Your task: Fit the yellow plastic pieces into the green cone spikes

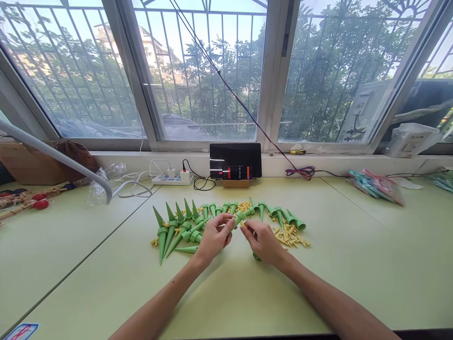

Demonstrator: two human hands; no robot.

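My left hand is closed around a green plastic watering spike, its ribbed cap end pointing up and to the right. Close beside that cap, my right hand pinches a small yellow plastic piece, mostly covered by the fingers. More green spikes lie and stand in a cluster left of my left hand. Others form a row behind both hands and reach to the right. Loose yellow T-shaped pieces are heaped right of my right hand. Part of a green item shows under my right wrist.
A tablet with a phone before it stands at the windowsill. A power strip with cables sits at the back left. Plastic bags lie back right. A grey curved tube crosses the left side.
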